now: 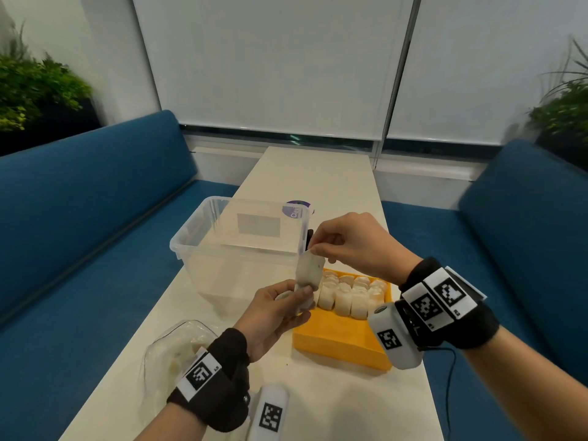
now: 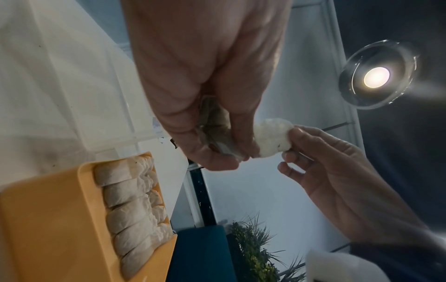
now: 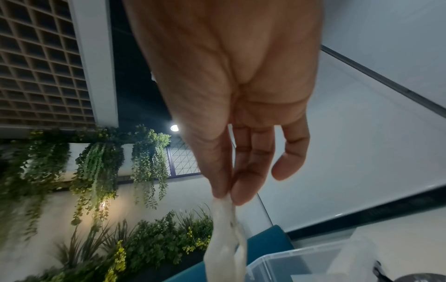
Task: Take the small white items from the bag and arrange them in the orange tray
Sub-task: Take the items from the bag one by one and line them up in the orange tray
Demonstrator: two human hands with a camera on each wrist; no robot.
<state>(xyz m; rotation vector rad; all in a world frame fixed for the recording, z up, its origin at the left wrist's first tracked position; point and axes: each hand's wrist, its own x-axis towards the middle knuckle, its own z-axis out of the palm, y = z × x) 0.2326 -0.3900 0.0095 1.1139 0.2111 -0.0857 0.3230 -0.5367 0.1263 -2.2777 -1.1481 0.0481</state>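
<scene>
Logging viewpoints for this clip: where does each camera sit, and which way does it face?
Head: looks forward and down at table, orange tray; both hands, wristbands show.
Left wrist: looks up along left hand gripping wrapper; right hand opposite.
Right wrist: looks along right hand pinching white item.
Shared: clear bin, all three.

- An office lounge or café booth: blue benches flank a narrow pale table.
- White roller blinds, potted greenery, grid ceiling.
</scene>
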